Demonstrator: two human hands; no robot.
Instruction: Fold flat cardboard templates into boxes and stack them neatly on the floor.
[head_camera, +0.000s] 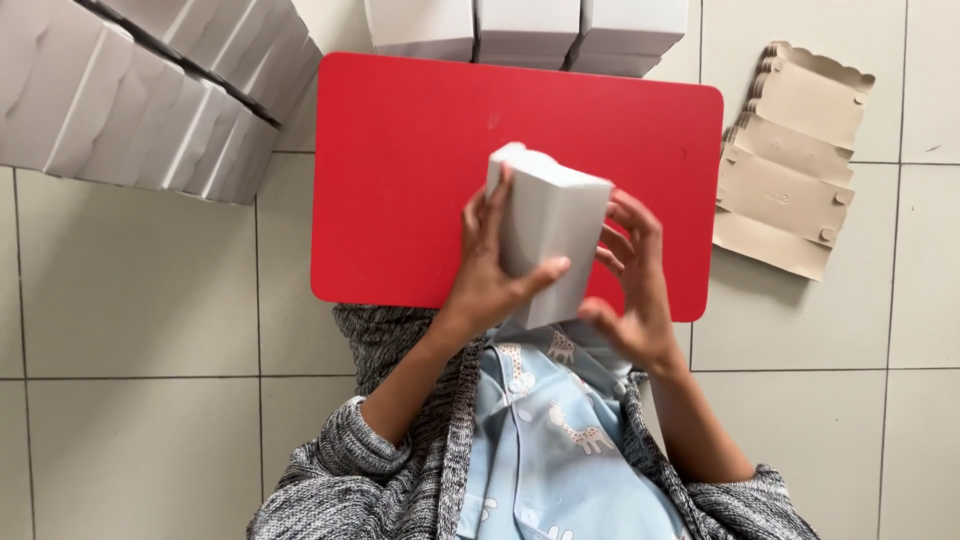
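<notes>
You held a white folded carton (548, 235) upright above the near edge of the red tabletop (400, 180), close to your chest. Your left hand (490, 270) gripped its left side, thumb laid across the front face and fingers wrapped behind. Your right hand (632, 285) was half open at the carton's right edge, fingertips touching it, thumb curled below. At twelve o'clock from the carton, a row of finished white boxes (525, 30) stood at the tabletop's far edge. At ten o'clock, more white boxes (140, 90) lay stacked on the tiled floor (130, 300). At two o'clock lay a pile of flat brown blanks (790, 170).
</notes>
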